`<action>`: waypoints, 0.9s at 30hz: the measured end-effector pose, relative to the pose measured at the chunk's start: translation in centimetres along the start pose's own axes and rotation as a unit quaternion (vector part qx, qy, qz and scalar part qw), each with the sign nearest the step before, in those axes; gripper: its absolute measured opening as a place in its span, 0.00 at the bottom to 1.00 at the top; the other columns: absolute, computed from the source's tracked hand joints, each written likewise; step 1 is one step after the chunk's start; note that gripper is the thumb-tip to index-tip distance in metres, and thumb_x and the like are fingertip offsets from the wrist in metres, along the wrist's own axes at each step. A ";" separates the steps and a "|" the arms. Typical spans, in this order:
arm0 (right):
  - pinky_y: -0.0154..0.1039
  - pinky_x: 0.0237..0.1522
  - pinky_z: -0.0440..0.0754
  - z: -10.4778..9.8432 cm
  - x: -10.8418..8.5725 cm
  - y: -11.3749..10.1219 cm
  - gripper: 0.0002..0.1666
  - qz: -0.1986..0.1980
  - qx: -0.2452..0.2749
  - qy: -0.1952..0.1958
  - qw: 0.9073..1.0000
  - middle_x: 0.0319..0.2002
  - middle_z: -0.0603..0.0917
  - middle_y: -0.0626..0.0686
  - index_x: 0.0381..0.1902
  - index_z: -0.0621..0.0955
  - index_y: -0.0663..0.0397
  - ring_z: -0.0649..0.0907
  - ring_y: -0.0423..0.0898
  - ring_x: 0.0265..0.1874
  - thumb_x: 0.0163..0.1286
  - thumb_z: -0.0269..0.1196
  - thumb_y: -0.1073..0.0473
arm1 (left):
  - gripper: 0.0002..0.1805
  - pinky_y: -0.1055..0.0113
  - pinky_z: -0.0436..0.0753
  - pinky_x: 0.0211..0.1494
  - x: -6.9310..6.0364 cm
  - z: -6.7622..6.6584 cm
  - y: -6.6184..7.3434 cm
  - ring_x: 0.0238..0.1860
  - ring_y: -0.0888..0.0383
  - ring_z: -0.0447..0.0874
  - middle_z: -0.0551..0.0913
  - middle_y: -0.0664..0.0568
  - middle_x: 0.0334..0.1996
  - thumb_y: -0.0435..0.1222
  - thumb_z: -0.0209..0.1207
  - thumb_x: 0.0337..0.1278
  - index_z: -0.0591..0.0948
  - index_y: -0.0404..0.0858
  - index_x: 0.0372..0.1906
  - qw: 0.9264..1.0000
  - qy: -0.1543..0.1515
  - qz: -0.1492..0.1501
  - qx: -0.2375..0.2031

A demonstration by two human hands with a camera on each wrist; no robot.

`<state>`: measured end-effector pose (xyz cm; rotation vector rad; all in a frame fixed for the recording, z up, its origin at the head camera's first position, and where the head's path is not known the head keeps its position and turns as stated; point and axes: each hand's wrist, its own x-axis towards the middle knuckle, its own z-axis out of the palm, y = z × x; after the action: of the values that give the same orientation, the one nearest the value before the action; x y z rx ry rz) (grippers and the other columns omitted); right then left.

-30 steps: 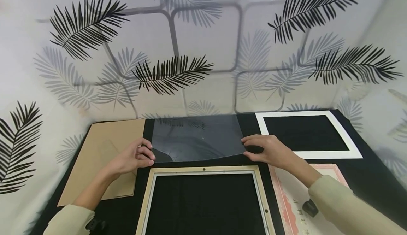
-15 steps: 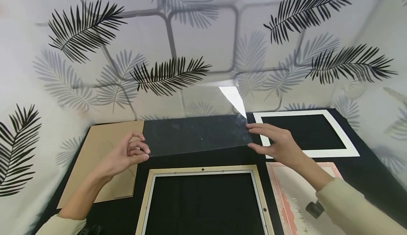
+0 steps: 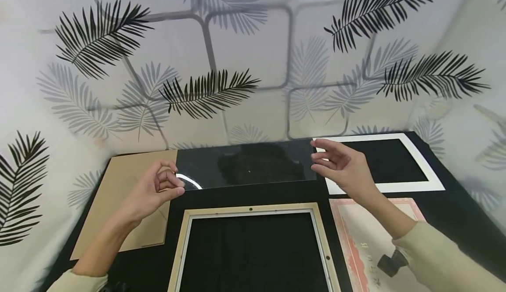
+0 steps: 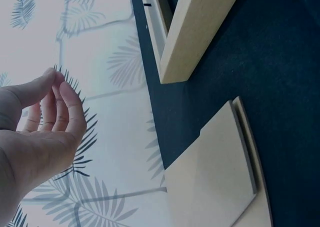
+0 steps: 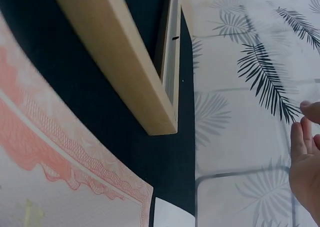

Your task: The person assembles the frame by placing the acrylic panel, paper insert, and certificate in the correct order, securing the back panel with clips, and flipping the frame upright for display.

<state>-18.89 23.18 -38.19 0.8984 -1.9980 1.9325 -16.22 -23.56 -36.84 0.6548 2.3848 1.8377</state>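
A clear plastic sheet [image 3: 253, 165] spans between my hands above the black cloth, behind the frame. Its near edge runs slightly upward to the right, and a curved glare shows at its left corner. My left hand [image 3: 148, 191] pinches the left edge between thumb and fingers. My right hand [image 3: 349, 167] holds the right edge with fingers bent and thumb beneath. In the left wrist view the left hand [image 4: 50, 112] has thumb and fingertips together; the sheet cannot be made out. The right hand [image 5: 307, 162] is partly cut off in the right wrist view.
A light wooden picture frame [image 3: 253, 209] lies in front. Brown backing board [image 3: 118, 186] is at left, a white mat [image 3: 415, 191] at back right, and a pink-bordered certificate [image 3: 356, 221] at right. A leaf-patterned curtain [image 3: 253, 55] hangs behind the black cloth [image 3: 257, 195].
The sheet has moved up and away from the frame and changed its tilt; its bright glare has shifted from upper right to lower left. The right hand rose and both hands moved slightly apart.
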 end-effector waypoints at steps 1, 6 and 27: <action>0.43 0.52 0.82 0.0 0.0 0.0 0.34 0.016 0.012 0.004 1.000 0.57 0.81 0.64 0.64 0.74 0.76 0.86 0.49 0.48 0.58 0.67 0.84 | 0.24 0.69 0.83 0.43 0.0 0.1 0.0 0.38 0.57 0.85 0.82 0.39 0.36 0.17 0.63 0.59 0.66 0.35 0.53 1.000 0.002 0.000 0.002; 0.38 0.47 0.85 -0.1 0.2 0.1 0.27 0.048 0.017 -0.007 0.999 0.50 0.85 0.60 0.59 0.78 0.73 0.86 0.51 0.44 0.62 0.68 0.80 | 0.23 0.69 0.83 0.43 0.0 0.3 -0.1 0.38 0.54 0.86 0.82 0.36 0.37 0.19 0.64 0.60 0.66 0.32 0.54 1.000 0.005 -0.008 0.021; 0.44 0.31 0.88 -1.1 -2.8 1.1 0.26 0.101 -0.029 -0.066 0.992 0.37 0.82 0.68 0.63 0.74 0.64 0.84 0.55 0.32 0.68 0.64 0.76 | 0.20 0.62 0.84 0.47 -1.2 0.9 -2.1 0.46 0.42 0.84 0.80 0.29 0.47 0.29 0.65 0.66 0.69 0.28 0.55 0.995 -0.077 -0.067 -0.001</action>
<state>-17.55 24.95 -40.57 0.8588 -2.2895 1.9507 -15.48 -23.65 -39.33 0.5966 2.2698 1.6713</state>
